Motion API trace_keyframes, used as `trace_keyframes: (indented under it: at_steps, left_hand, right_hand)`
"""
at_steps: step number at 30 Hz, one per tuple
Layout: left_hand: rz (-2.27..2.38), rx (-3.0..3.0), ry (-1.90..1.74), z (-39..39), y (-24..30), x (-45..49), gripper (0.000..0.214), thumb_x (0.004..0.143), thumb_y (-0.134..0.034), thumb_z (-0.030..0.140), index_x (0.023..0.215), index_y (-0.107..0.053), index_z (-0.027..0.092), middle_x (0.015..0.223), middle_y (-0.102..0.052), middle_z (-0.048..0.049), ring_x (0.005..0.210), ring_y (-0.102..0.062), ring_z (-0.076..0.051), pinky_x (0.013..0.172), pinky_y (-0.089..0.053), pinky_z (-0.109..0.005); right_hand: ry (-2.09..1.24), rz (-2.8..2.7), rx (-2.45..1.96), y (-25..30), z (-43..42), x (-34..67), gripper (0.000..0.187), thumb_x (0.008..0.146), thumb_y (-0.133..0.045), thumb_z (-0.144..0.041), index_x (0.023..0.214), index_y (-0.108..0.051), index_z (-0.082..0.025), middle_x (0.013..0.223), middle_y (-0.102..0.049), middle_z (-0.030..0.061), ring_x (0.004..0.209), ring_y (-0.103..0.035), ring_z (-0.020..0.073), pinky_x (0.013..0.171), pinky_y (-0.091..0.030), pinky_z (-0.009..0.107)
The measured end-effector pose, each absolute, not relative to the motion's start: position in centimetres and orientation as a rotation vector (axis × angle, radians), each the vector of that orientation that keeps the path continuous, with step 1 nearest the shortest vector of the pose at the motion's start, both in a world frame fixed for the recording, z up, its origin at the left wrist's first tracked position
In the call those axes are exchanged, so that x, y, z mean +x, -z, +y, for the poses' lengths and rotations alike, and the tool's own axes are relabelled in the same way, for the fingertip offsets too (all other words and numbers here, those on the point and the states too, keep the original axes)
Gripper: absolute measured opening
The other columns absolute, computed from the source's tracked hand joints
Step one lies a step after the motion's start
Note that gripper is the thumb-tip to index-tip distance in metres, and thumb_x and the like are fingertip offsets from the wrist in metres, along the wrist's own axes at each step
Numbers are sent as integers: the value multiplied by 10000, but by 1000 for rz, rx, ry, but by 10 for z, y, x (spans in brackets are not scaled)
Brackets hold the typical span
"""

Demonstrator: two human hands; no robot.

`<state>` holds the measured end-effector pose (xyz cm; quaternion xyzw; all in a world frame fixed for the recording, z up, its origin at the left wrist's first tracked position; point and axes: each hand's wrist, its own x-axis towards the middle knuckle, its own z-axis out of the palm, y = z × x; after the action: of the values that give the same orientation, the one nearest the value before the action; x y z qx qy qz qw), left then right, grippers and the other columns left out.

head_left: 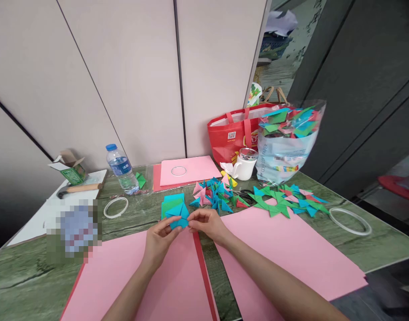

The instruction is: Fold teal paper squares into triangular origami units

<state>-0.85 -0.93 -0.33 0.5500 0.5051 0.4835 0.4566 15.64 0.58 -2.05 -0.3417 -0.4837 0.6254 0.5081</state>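
Between my two hands is a blue piece of folded paper [178,216], held up above the near edge of a small stack of green and blue paper squares [167,204]. My left hand [161,236] pinches its lower left side with thumb and fingers. On the other side, the fingertips of my right hand [206,223] are closed at its right edge. Just beyond my right hand lies a heap of folded blue, pink and red paper pieces [213,194]. Large pink sheets [124,267] lie beneath my hands.
Folded paper stars [274,203] lie right, before a plastic bag of folded pieces [284,151], a white mug [246,165] and a red bag [224,138]. Left stand a water bottle [122,169], a hammer [80,189] and a small box [71,171]. White rings [349,221] lie about.
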Motion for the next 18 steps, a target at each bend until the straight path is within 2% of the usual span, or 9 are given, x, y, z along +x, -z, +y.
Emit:
trace_keyframes:
  at_steps: [5, 10, 18]
  left_hand:
    - [1281, 1514, -1146, -10, 2, -9, 335, 599, -681, 282, 925, -683, 202, 566, -626, 26, 536, -536, -126, 538, -450, -231]
    - [1269, 1429, -1083, -11, -4, -8, 370, 608, -676, 284, 964, -668, 185, 538, -616, 29, 494, -496, -115, 478, -409, -217]
    - [1156, 1180, -1086, -11, -3, -7, 457, 568, -711, 249, 1013, -636, 172, 757, -706, -26, 672, -602, -160, 675, -471, -272]
  right_hand:
    - [-1427, -1210, -843, 19, 5, 154, 201, 585, -683, -305, 710, -649, -151, 662, -604, -14, 601, -584, 121, 593, -538, 289]
    - [-1441, -1228, -835, 20, 8, 159, 202, 589, -688, -293, 719, -638, -146, 638, -626, -4, 588, -611, 134, 621, -519, 301]
    - [-1475, -1214, -836, 19, 10, 162, 232, 601, -680, -294, 754, -637, -126, 615, -644, 13, 594, -632, 148, 665, -504, 335]
